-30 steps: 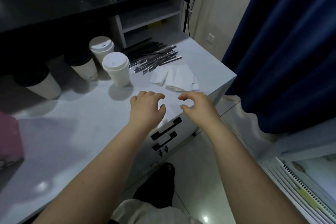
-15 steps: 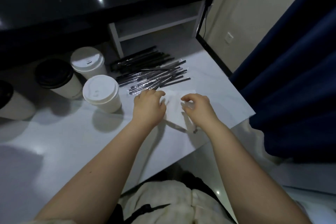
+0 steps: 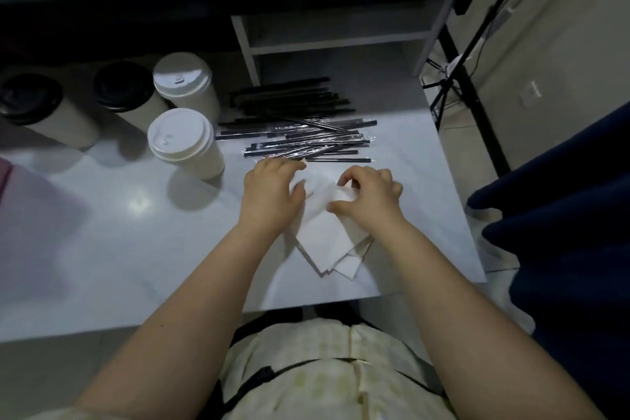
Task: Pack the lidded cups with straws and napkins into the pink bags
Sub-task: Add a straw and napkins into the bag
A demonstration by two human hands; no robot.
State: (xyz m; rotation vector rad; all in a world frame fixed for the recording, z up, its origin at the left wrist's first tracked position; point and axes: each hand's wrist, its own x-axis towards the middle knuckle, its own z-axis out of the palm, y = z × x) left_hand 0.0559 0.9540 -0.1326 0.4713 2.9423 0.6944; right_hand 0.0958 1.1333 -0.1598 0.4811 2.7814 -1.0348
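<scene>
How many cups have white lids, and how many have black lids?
White-lid cups: 2
Black-lid cups: 2
Total: 4 cups

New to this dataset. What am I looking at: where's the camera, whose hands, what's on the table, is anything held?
There is no robot here: a person works with bare hands. All the pictures come from one wide-angle camera worn on the person's head, looking forward and down. On the white table stand two white-lidded cups and two black-lidded cups, with a heap of wrapped black straws beside them. Nearest the person lies a stack of napkins. The left hand rests on the stack. The right hand seems to pinch the top sheet between thumb and curled fingers, though that spot is blurred.
</scene>
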